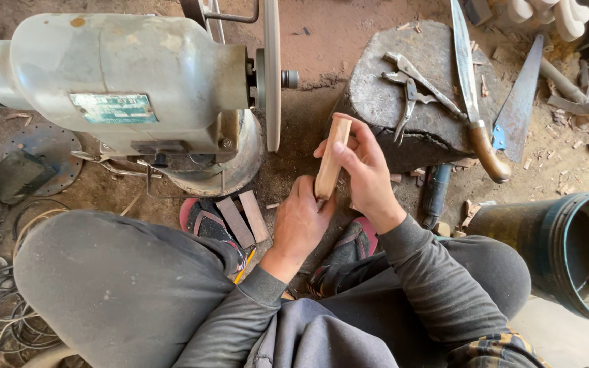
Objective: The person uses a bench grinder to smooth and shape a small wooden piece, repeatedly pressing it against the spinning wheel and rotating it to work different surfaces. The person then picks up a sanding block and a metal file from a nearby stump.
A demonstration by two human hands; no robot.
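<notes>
Both hands clamped on a small wooden block [331, 160] at the frame center: left hand [299, 225] below, right hand [365, 174] above. Just right of grinding disc [271, 75]; pliers [414, 92] on stone block [383, 102], upper right.

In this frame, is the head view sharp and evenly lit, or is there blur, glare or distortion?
Head view: sharp on both hands, left hand and right hand, holding the wooden piece; soft daylight, no hard shadows; mild glare on the grinder housing; wide-angle bending at the edges.

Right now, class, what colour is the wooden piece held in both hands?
Pale tan, light natural wood: the wooden piece, clearest in the head view.
</notes>
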